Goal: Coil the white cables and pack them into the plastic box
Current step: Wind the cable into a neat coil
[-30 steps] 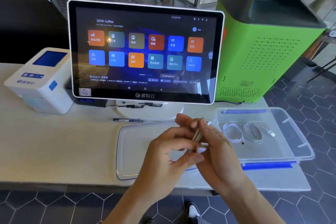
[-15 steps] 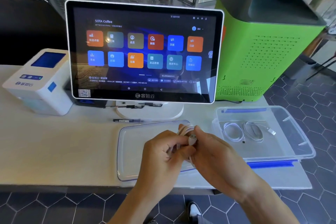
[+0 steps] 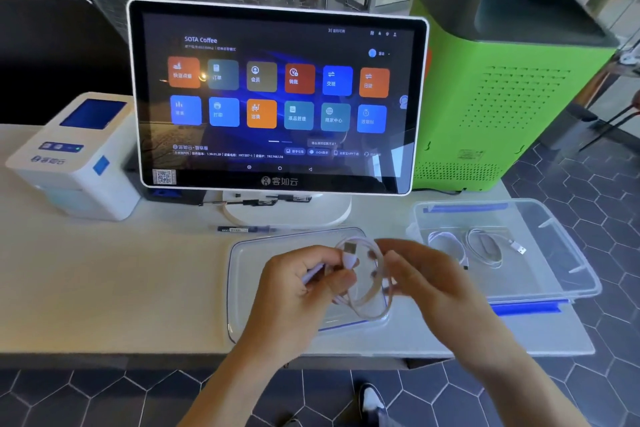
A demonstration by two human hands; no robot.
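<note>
A white cable [image 3: 367, 288] wound into a loop hangs between my hands above the clear box lid [image 3: 249, 274]. My left hand [image 3: 301, 291] pinches the loop at its USB plug, which points up. Fingers of my right hand [image 3: 426, 284] reach into the loop's right side and touch it; the picture is blurred there. The clear plastic box [image 3: 561, 253] stands open to the right on the table, with two coiled white cables [image 3: 481, 246] lying on its floor.
A touchscreen terminal [image 3: 277, 97] on a round stand rises just behind my hands, with a black pen [image 3: 239, 229] in front of it. A white receipt printer [image 3: 72, 156] sits at the left. A green machine [image 3: 502, 80] stands behind the box. The table edge is near me.
The hands have drawn apart a little and the cable now shows as an open round loop. One second ago it was bunched tight between the fingertips.
</note>
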